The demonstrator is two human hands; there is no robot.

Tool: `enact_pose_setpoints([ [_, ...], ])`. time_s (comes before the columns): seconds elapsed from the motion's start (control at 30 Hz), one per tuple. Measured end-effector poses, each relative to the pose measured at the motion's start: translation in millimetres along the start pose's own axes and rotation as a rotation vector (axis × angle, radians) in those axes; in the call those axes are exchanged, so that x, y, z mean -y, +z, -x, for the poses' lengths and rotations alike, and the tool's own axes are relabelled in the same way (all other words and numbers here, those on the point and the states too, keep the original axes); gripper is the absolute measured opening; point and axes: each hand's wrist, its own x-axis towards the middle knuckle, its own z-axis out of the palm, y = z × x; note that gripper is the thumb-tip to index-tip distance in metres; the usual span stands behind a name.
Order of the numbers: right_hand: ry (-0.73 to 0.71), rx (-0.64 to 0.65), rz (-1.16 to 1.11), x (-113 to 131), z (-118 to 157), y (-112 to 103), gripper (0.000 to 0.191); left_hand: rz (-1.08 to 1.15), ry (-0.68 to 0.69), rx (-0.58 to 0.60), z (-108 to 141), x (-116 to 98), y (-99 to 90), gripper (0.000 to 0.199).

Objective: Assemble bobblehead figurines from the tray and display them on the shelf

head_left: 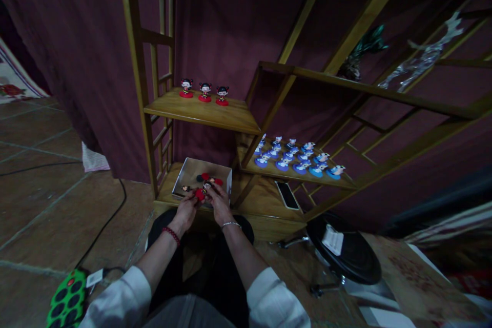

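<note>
Between my two hands is a small figurine (205, 186) with a dark head and a red round base. My left hand (187, 209) grips the red base side, fingers closed. On the other side, my right hand (219, 204) has its fingers wrapped at the figurine's head and body. Both are over the near part of an open white cardboard box (184, 168). Inside the box lie more red and black figurine pieces (205, 177) and another small figurine (185, 188) at the left.
Three red-based figurines (205, 93) stand on the upper wooden shelf (203, 113). Several blue and purple figurines (302, 165) fill the shelf at right. A phone (286, 195) lies on the lower board. A black stool (346, 251) and a green power strip (68, 298) flank me.
</note>
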Motion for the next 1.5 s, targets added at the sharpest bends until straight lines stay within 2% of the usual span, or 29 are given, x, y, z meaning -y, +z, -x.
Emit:
enact_pose_setpoints([
  [0.2, 0.006, 0.012, -0.013, 0.1, 1.0, 2.4, 0.041, 0.004, -0.035, 0.01, 1.5, 0.2, 1.8, 0.016],
  [0.4, 0.031, -0.007, -0.055, 1.6, 1.8, 5.5, 0.04, -0.024, -0.056, 0.082, 2.5, 1.0, 1.3, 0.016],
  [0.87, 0.027, 0.009, 0.009, 2.1, 2.9, 8.3, 0.043, -0.158, -0.167, 0.061, 11.6, -4.9, -0.2, 0.009],
  [1.13, -0.011, 0.007, -0.016, 0.3, 4.4, 4.2, 0.043, -0.159, -0.185, 0.024, 9.7, -5.6, 0.8, 0.018],
  [1.3, -0.015, 0.001, 0.056, -2.3, 3.9, 1.5, 0.043, -0.129, -0.201, 0.037, 14.2, -10.6, 4.8, 0.022],
  [1.5, -0.026, -0.018, 0.036, 1.5, 8.2, 3.9, 0.04, -0.086, -0.213, 0.043, 15.3, -14.1, 5.2, 0.029],
])
